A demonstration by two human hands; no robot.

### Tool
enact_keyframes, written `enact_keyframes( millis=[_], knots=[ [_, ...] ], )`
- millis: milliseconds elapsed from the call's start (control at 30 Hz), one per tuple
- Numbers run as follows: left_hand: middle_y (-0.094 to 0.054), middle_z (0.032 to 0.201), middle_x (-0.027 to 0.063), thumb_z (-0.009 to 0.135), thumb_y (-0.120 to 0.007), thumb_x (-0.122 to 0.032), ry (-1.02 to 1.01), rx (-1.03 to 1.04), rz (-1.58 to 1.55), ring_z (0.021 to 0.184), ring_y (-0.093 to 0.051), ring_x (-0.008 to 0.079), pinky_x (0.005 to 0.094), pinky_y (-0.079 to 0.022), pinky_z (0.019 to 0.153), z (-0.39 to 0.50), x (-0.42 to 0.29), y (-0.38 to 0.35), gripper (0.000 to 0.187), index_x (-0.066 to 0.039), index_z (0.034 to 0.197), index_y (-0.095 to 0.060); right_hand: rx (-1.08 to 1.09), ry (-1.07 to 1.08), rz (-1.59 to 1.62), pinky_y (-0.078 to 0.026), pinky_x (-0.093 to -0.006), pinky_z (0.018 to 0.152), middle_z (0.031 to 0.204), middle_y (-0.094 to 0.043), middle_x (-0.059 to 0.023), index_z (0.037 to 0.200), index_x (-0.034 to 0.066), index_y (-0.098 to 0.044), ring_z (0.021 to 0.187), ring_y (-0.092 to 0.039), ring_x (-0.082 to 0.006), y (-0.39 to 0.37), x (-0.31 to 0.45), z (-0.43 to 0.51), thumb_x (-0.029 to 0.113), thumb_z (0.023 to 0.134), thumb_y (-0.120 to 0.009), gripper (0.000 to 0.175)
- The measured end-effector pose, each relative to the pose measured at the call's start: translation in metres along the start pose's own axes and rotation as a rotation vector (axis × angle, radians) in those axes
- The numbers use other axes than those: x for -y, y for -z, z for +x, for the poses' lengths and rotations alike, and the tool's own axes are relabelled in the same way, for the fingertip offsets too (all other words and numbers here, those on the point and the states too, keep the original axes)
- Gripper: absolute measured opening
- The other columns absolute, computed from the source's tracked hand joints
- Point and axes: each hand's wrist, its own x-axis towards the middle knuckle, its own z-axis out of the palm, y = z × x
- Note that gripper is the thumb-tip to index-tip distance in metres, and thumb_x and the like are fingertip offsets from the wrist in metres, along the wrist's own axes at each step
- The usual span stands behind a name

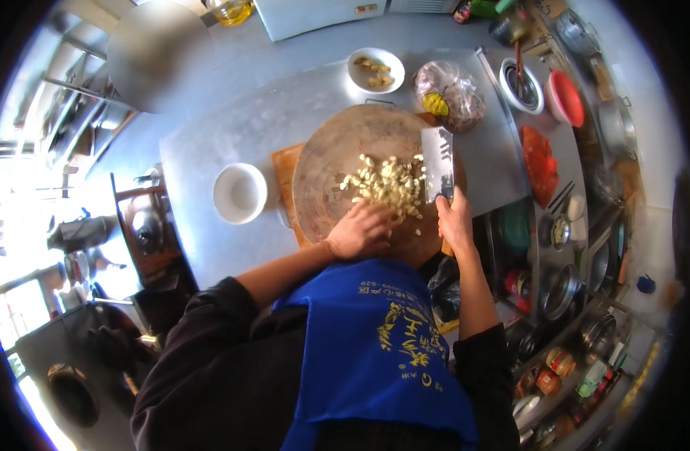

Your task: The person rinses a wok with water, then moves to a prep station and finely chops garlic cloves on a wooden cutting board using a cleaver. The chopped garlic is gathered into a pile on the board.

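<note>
A heap of pale pieces that look like peeled garlic cloves (393, 177) lies on a round wooden chopping block (328, 163). At the heap's near edge is my left hand (363, 230), palm down with its fingers somewhat spread. Its fingertips reach the closest pieces, and nothing is seen gripped in it. My right hand (455, 217) holds a Chinese cleaver (438, 160) by the handle. The broad blade rests over the block's right side, pointing away from me, just right of the heap. Wet dark marks show on the blade.
Beneath the block, a wooden board (285, 169) lies on the metal table (204, 129). A white bowl (240, 193) stands left; another bowl (376, 71) with yellowish pieces stands behind. A filled plastic bag (451, 96) sits back right. A side counter holds a red basket (565, 98) and red bag (539, 166).
</note>
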Motion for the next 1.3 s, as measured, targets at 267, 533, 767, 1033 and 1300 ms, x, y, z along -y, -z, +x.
enact_keyframes(
  millis=[267,533,767,1033,1300],
  knots=[
    [-0.055,0.164,0.0122,0.102,-0.061,-0.031,-0.252,0.155,0.064,0.158,-0.046,0.0321,0.0569,-0.023,0.137,0.050,0.011,-0.036,0.049,-0.007,0.144,-0.067,-0.158,0.167,-0.481,-0.057,-0.0565,0.091,0.113,-0.072,-0.0401,0.144,-0.0142,-0.057,0.108,-0.070,-0.0565,-0.013,-0.025,0.004,0.021,0.107,-0.062,0.052],
    [-0.062,0.156,0.0200,0.094,-0.066,-0.031,-0.347,0.135,0.255,0.152,-0.052,0.0367,0.0549,-0.028,0.137,0.056,-0.011,-0.074,0.059,0.002,0.143,-0.067,-0.149,0.144,-0.496,-0.057,-0.0574,0.095,0.116,-0.073,-0.0389,0.150,-0.0127,-0.054,0.113,-0.070,-0.0557,-0.013,-0.023,0.003,0.024,0.108,-0.061,0.056],
    [-0.065,0.153,0.0131,0.090,-0.072,-0.017,-0.484,0.239,0.147,0.148,-0.057,0.0325,0.0550,-0.037,0.134,0.007,0.073,0.016,0.049,-0.004,0.138,-0.073,-0.187,0.154,-0.523,-0.059,-0.0583,0.088,0.104,-0.077,-0.0349,0.149,-0.0089,-0.056,0.100,-0.075,-0.0527,-0.018,-0.018,-0.003,0.020,0.106,-0.062,0.052],
    [-0.063,0.155,0.0122,0.095,-0.067,-0.018,-0.075,0.179,-0.066,0.151,-0.054,0.0313,0.0538,-0.033,0.136,0.035,0.025,-0.014,0.050,-0.004,0.143,-0.068,-0.142,0.070,-0.533,-0.057,-0.0582,0.094,0.115,-0.074,-0.0376,0.152,-0.0093,-0.055,0.111,-0.071,-0.0545,-0.018,-0.009,-0.002,0.024,0.108,-0.061,0.056],
    [-0.065,0.148,0.0132,0.094,-0.068,-0.014,-0.375,0.270,0.230,0.150,-0.055,0.0313,0.0561,-0.033,0.136,0.007,0.065,0.015,0.048,-0.007,0.141,-0.070,-0.159,0.138,-0.489,-0.057,-0.0576,0.091,0.112,-0.074,-0.0377,0.149,-0.0123,-0.055,0.107,-0.071,-0.0549,-0.017,-0.019,-0.001,0.021,0.108,-0.061,0.053]
  ],
)
